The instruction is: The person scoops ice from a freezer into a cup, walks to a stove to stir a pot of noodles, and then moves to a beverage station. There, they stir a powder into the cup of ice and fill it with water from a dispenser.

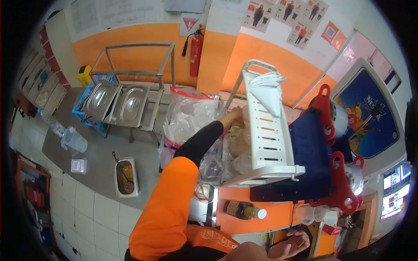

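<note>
My left hand (234,116) reaches forward, in an orange and black sleeve, to the lower level of a white plastic rack (269,135). Its fingers are hidden there, beside clear plastic bags (241,145) with pale brown contents. Left of that hand stands a bin lined with clear plastic (191,114), its rim red. Low at the right, my right hand (294,244) is held near my body, fingers loosely bent and apart with nothing in them. Just above it, a dark bottle with a white cap (244,210) lies on the orange counter (226,224).
Two lidded steel pans (133,104) stand at the back left. A food pan (126,177) with a ladle, a plastic jug (75,140) and a water bottle (52,124) are on the steel table (98,161). Drink dispensers with red parts (337,182) rise at the right.
</note>
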{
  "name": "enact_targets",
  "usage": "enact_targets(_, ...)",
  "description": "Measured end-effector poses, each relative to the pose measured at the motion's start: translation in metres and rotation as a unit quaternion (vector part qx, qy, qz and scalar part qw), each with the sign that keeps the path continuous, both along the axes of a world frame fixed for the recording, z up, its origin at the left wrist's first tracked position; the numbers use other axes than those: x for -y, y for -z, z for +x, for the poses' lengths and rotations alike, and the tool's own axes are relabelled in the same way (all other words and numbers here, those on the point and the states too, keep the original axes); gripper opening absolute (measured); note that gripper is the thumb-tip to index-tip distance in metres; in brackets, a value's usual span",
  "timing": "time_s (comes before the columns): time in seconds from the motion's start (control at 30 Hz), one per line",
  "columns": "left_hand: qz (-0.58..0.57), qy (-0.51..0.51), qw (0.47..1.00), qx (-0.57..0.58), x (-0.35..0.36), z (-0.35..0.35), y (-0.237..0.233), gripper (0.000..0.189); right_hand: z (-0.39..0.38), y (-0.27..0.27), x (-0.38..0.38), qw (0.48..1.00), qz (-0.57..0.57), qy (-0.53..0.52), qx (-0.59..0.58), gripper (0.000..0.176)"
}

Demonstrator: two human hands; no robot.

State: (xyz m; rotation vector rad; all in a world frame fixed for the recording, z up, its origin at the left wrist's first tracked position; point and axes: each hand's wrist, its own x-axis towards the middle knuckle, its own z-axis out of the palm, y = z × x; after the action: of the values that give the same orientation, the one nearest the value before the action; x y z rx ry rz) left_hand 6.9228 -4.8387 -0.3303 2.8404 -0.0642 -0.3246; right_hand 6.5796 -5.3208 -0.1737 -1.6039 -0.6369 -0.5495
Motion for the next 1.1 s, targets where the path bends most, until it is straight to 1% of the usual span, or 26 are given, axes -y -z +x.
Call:
enact_targets(0.03, 0.068, 0.014, 0.998, -0.004, 0.004, -0.004, -0.014, 0.122, -0.005, -0.001, -0.003, 1.0, 0.001, -0.009, -0.006, 0.047)
enact_targets(0.07, 0.021, -0.082, 0.996, 0.014, 0.002, -0.01, -0.01, 0.116, -0.01, -0.003, -0.009, 1.0, -0.003, -0.012, -0.014, 0.047)
enact_targets(0.1, -0.106, -0.114, 0.988, 0.0, 0.002, -0.021, -0.03, 0.105, -0.014, -0.014, -0.029, 1.0, 0.022, 0.014, -0.018, 0.046)
enact_targets(0.13, -0.069, -0.122, 0.987, 0.076, 0.011, -0.047, -0.055, 0.091, -0.016, -0.024, -0.051, 0.998, 0.047, 0.039, -0.021, 0.046)
enact_targets(0.17, -0.104, -0.139, 0.977, 0.124, 0.02, -0.075, -0.078, 0.069, -0.017, -0.03, -0.063, 0.995, 0.071, 0.063, -0.024, 0.046)
enact_targets(0.2, -0.066, -0.096, 0.986, 0.117, 0.028, -0.101, -0.108, 0.06, -0.016, -0.032, -0.065, 0.996, 0.067, 0.057, -0.017, 0.045)
enact_targets(0.23, -0.027, -0.053, 0.992, 0.111, 0.032, -0.119, -0.125, 0.052, -0.017, -0.033, -0.064, 0.996, 0.063, 0.051, -0.02, 0.045)
enact_targets(0.3, 0.1, 0.097, 0.981, 0.133, 0.042, -0.137, -0.134, 0.041, -0.017, -0.034, -0.063, 0.997, 0.056, 0.042, -0.02, 0.045)
enact_targets(0.33, 0.17, 0.204, 0.957, 0.115, 0.047, -0.139, -0.134, 0.054, -0.018, -0.035, -0.063, 0.998, 0.053, 0.037, -0.018, 0.045)
enact_targets(0.37, 0.169, 0.2, 0.958, 0.118, 0.054, -0.138, -0.129, 0.054, -0.018, -0.036, -0.062, 0.999, 0.035, 0.032, -0.014, 0.044)
enact_targets(0.43, 0.169, 0.23, 0.958, 0.036, 0.069, -0.135, -0.117, 0.089, -0.022, -0.038, -0.062, 1.0, 0.014, 0.026, -0.005, 0.044)
enact_targets(0.47, 0.168, 0.23, 0.958, 0.041, 0.075, -0.127, -0.108, 0.089, -0.025, -0.039, -0.063, 0.999, 0.006, 0.033, -0.01, 0.044)
enact_targets(0.53, 0.12, 0.182, 0.976, 0.014, 0.087, -0.111, -0.096, 0.095, -0.031, -0.041, -0.061, 0.999, -0.003, 0.047, -0.011, 0.043)
enact_targets(0.57, 0.12, 0.186, 0.975, 0.018, 0.09, -0.119, -0.109, 0.095, -0.033, -0.041, -0.058, 0.999, -0.005, 0.04, -0.012, 0.043)
enact_targets(0.63, 0.112, 0.15, 0.982, -0.017, 0.091, -0.135, -0.134, 0.095, -0.039, -0.04, -0.053, 0.999, -0.005, 0.041, -0.012, 0.043)
enact_targets(0.67, 0.097, 0.15, 0.983, -0.033, 0.09, -0.138, -0.138, 0.097, -0.042, -0.039, -0.051, 0.999, 0.002, 0.046, -0.013, 0.043)
enact_targets(0.7, 0.148, 0.171, 0.974, 0.012, 0.091, -0.127, -0.117, 0.099, -0.046, -0.039, -0.049, 0.998, 0.009, 0.052, -0.015, 0.044)
enact_targets(0.77, 0.133, 0.16, 0.978, -0.007, 0.086, -0.134, -0.123, 0.091, -0.051, -0.04, -0.045, 0.997, 0.021, 0.073, -0.008, 0.043)
enact_targets(0.83, 0.069, 0.141, 0.984, -0.089, 0.067, -0.103, -0.073, 0.074, -0.056, -0.038, -0.035, 0.998, 0.032, 0.059, -0.01, 0.041)
enact_targets(0.87, 0.033, 0.119, 0.991, -0.047, 0.067, -0.135, -0.109, 0.076, -0.059, -0.042, -0.035, 0.998, 0.036, 0.055, -0.004, 0.038)
enact_targets(0.93, -0.021, 0.156, 0.981, 0.111, 0.046, -0.127, -0.074, 0.08, -0.062, -0.038, -0.026, 0.997, 0.048, 0.061, -0.006, 0.037)
enact_targets(0.97, -0.05, 0.165, 0.969, 0.18, 0.041, -0.133, -0.077, 0.083, -0.063, -0.036, -0.022, 0.996, 0.059, 0.06, -0.003, 0.036)
enact_targets(1.0, -0.049, 0.17, 0.969, 0.175, 0.037, -0.138, -0.082, 0.083, -0.062, -0.033, -0.016, 0.997, 0.067, 0.041, 0.001, 0.036)
enact_targets(1.07, -0.065, 0.061, 0.989, 0.121, 0.039, -0.17, -0.137, 0.093, -0.065, -0.037, -0.017, 0.995, 0.086, 0.048, -0.011, 0.036)
enact_targets(1.1, -0.063, 0.063, 0.989, 0.119, 0.035, -0.18, -0.145, 0.093, -0.066, -0.039, -0.017, 0.993, 0.102, 0.051, -0.021, 0.036)
